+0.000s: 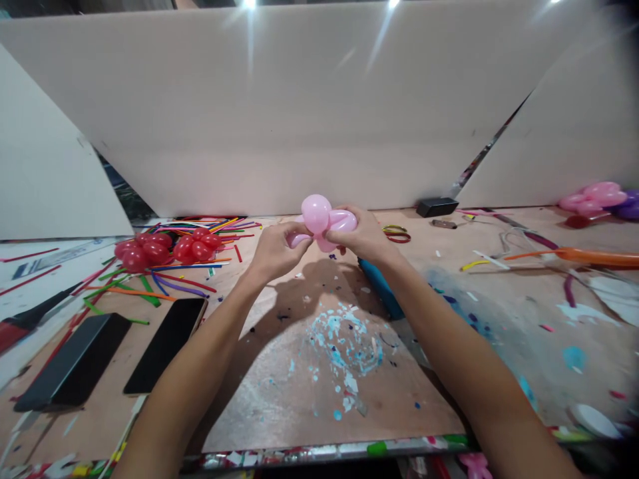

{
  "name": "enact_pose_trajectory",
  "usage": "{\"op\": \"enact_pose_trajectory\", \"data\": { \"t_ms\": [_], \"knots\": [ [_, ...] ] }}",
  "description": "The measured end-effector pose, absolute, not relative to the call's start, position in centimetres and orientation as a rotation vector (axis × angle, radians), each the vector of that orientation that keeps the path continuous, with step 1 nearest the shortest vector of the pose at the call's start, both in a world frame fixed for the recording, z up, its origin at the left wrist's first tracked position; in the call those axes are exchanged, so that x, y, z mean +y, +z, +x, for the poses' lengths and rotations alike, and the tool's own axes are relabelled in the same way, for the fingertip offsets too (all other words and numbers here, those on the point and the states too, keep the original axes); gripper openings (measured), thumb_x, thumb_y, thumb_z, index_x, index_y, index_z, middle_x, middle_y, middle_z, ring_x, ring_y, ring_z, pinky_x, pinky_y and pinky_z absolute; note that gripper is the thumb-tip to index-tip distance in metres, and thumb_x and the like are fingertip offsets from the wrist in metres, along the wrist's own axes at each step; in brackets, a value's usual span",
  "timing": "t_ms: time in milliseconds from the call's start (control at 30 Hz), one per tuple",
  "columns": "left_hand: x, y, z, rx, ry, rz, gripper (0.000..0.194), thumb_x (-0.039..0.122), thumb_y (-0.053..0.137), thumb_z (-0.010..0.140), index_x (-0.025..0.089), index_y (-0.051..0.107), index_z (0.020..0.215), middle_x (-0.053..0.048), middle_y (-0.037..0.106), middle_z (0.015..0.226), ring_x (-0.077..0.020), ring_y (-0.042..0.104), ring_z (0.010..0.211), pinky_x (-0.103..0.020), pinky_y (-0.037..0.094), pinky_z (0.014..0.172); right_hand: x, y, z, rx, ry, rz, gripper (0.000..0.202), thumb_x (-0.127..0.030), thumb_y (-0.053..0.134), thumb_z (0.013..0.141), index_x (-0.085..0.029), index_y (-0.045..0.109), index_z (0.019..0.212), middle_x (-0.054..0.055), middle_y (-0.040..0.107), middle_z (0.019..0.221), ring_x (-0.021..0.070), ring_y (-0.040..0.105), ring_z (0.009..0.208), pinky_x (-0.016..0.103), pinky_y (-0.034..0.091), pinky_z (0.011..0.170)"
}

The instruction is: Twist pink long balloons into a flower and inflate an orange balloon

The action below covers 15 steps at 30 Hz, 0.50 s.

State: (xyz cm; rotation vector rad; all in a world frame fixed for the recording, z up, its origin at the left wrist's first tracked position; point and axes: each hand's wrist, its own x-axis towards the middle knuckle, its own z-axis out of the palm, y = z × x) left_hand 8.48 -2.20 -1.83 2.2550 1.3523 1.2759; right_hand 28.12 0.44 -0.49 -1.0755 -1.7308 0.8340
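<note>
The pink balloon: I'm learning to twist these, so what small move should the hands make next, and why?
Probably a further twist to lock the bubbles. Both hands, left hand and right hand, pinch the pink balloon above the table; several rounded bubbles bunch between them, and they look held in place only by the grip.

Both forearms are bare from the lower edge of the view up to the wrists, with no sleeve in sight. The left hand (273, 249) and right hand (366, 236) wear neither gloves, rings nor watch.
</note>
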Motion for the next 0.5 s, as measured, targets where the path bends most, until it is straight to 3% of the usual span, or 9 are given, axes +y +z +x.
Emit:
{"op": "enact_pose_trajectory", "data": {
  "t_ms": [133, 267, 400, 500],
  "knots": [
    [-2.0, -1.9, 8.4, 1.311, 1.325, 2.058, 0.019, 0.029, 0.068, 0.075, 0.015, 0.069, 0.088, -0.007, 0.074, 0.092, -0.0187, 0.068, 0.083, -0.031, 0.053, 0.075, 0.4, -0.6, 28.2, -1.767, 0.788, -1.064, 0.050, -0.029, 0.075, 0.062, -0.014, 0.066, 0.109, 0.005, 0.069, 0.080, 0.0144, 0.062, 0.055, 0.024, 0.051, 0.044],
    [-1.7, -1.9, 8.2, 1.154, 1.311, 1.808, 0.035, 0.025, 0.072, 0.071, 0.014, 0.056, 0.100, -0.007, 0.072, 0.091, -0.0170, 0.069, 0.083, -0.027, 0.053, 0.070, 0.1, -0.5, 28.1, -1.798, 0.787, -1.065, 0.049, -0.031, 0.075, 0.063, -0.015, 0.065, 0.108, 0.005, 0.069, 0.080, 0.0153, 0.063, 0.054, 0.023, 0.049, 0.039],
    [-1.8, -1.8, 7.7, 1.202, 1.285, 1.912, 0.074, 0.025, 0.076, 0.067, 0.017, 0.042, 0.133, -0.013, 0.067, 0.112, -0.0195, 0.067, 0.087, -0.031, 0.055, 0.072, -0.4, -0.2, 27.9, -1.822, 0.829, -1.070, 0.047, -0.030, 0.074, 0.064, -0.015, 0.064, 0.107, 0.004, 0.068, 0.075, 0.0146, 0.062, 0.051, 0.022, 0.049, 0.038],
    [-1.8, -1.9, 7.2, 1.272, 1.281, 2.038, 0.098, 0.029, 0.080, 0.063, 0.022, 0.030, 0.147, -0.020, 0.051, 0.136, -0.0270, 0.065, 0.101, -0.039, 0.056, 0.078, -0.8, 0.0, 27.8, -1.851, 0.822, -1.054, 0.046, -0.028, 0.074, 0.063, -0.016, 0.065, 0.106, 0.002, 0.068, 0.075, 0.0132, 0.061, 0.049, 0.021, 0.049, 0.038]
  ]
}}
